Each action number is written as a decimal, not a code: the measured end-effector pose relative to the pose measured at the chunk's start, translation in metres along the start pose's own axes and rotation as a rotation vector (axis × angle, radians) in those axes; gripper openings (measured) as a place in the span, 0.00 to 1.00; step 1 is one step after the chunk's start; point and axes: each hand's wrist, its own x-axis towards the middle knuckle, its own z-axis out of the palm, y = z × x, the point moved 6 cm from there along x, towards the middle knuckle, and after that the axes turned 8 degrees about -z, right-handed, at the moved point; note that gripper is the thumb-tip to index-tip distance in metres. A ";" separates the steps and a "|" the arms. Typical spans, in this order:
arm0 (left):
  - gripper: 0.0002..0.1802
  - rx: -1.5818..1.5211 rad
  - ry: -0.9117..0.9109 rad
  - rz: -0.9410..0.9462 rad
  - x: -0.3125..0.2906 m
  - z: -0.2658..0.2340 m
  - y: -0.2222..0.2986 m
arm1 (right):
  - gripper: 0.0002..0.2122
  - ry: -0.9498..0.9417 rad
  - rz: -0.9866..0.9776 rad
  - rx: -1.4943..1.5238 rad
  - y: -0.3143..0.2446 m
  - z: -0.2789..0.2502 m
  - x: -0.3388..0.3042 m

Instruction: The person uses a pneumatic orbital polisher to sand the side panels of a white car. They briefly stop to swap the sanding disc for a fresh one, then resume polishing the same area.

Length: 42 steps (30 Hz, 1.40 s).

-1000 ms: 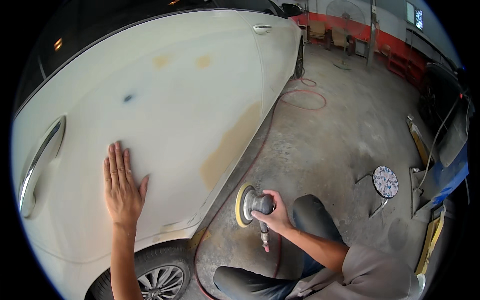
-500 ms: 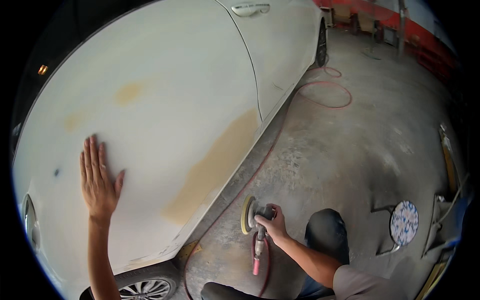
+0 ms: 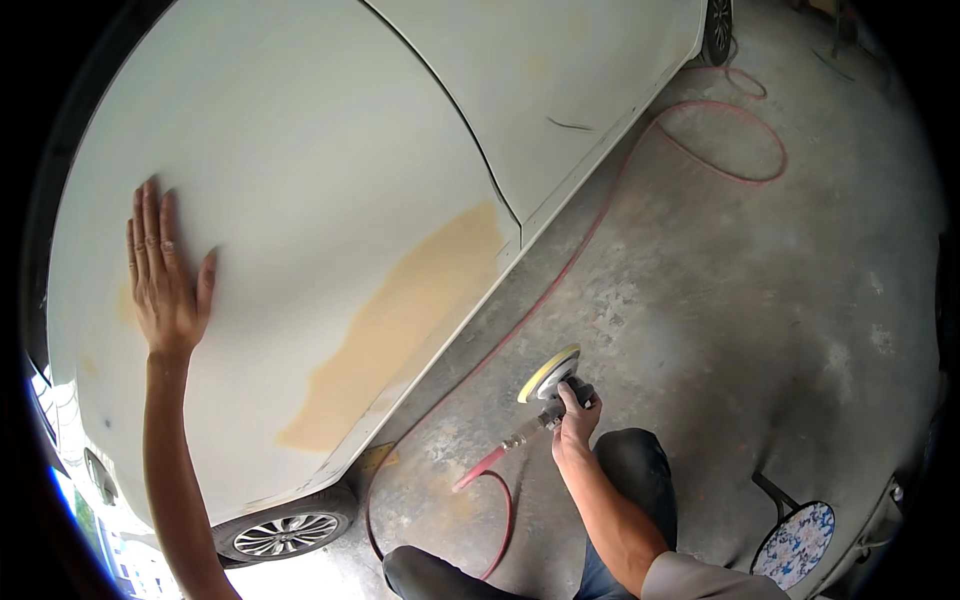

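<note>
My left hand (image 3: 168,285) lies flat on the white car door (image 3: 300,180), fingers stretched upward and thumb out to the side. Beneath its palm edge shows a faint yellowish spot. Lower on the same door spreads a large tan filler patch (image 3: 385,330). Held away from the car, over the floor, is an air sander (image 3: 550,378) with a round yellow-edged pad tilted upward. My right hand (image 3: 577,420) is wrapped round its dark body. A red air hose (image 3: 484,466) runs from the sander's fitting down to the floor.
The hose (image 3: 590,240) trails along the car's lower edge and loops on the concrete floor (image 3: 680,300). A round stool (image 3: 797,545) with a speckled seat stands at the lower right. One car wheel (image 3: 285,535) is at the lower left, another (image 3: 717,35) at the far end.
My left hand has slid up and slightly left over the door. The sander in my right hand has risen to the right and turned its pad upward. The head view has shifted.
</note>
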 end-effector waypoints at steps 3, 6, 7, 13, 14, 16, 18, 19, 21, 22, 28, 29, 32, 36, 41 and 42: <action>0.38 0.013 0.027 0.052 0.007 0.003 0.005 | 0.33 0.008 0.016 -0.003 0.014 -0.002 0.007; 0.37 0.034 0.029 0.076 0.007 0.004 0.004 | 0.29 -0.008 0.059 0.090 0.025 0.004 0.012; 0.37 0.046 0.011 0.071 0.005 0.006 0.002 | 0.28 -0.034 0.063 0.082 0.024 0.008 0.014; 0.38 0.026 -0.080 0.029 0.003 0.015 -0.005 | 0.28 -0.048 -0.007 0.178 -0.049 0.038 0.047; 0.38 0.019 -0.077 0.011 0.004 0.015 -0.006 | 0.29 -0.035 -0.066 0.132 -0.074 0.041 0.054; 0.38 0.010 -0.081 -0.025 0.004 0.014 -0.007 | 0.30 -0.046 -0.258 0.061 -0.130 0.049 0.066; 0.38 0.019 -0.106 -0.062 0.003 0.016 -0.009 | 0.31 -0.138 -0.439 0.020 -0.184 0.062 0.074; 0.38 0.021 -0.109 -0.074 0.003 0.017 -0.010 | 0.30 -0.201 -0.465 -0.007 -0.206 0.068 0.077; 0.38 0.048 -0.152 -0.083 0.001 0.024 -0.015 | 0.25 -0.362 -0.399 0.152 -0.236 0.087 0.083; 0.38 0.032 -0.161 -0.095 -0.002 0.028 -0.019 | 0.23 -0.471 -0.407 0.243 -0.252 0.098 0.082; 0.33 0.091 -0.116 -0.073 -0.020 0.033 -0.032 | 0.20 -0.416 -0.238 0.541 -0.317 0.154 0.093; 0.32 0.099 -0.133 -0.085 -0.024 0.033 -0.032 | 0.21 -0.734 -0.200 0.487 -0.334 0.178 0.086; 0.32 0.142 -0.164 -0.167 -0.046 0.000 -0.012 | 0.22 -1.226 -0.226 0.609 -0.370 0.203 0.069; 0.33 0.156 -0.160 -0.162 -0.058 -0.050 0.018 | 0.20 -0.765 -0.206 0.312 -0.368 0.191 0.104; 0.35 0.130 -0.263 -0.364 -0.045 -0.050 0.033 | 0.20 -0.715 -0.162 0.257 -0.356 0.192 0.113; 0.36 0.106 -0.249 -0.392 -0.047 -0.046 0.036 | 0.21 -0.772 -0.196 0.248 -0.358 0.197 0.109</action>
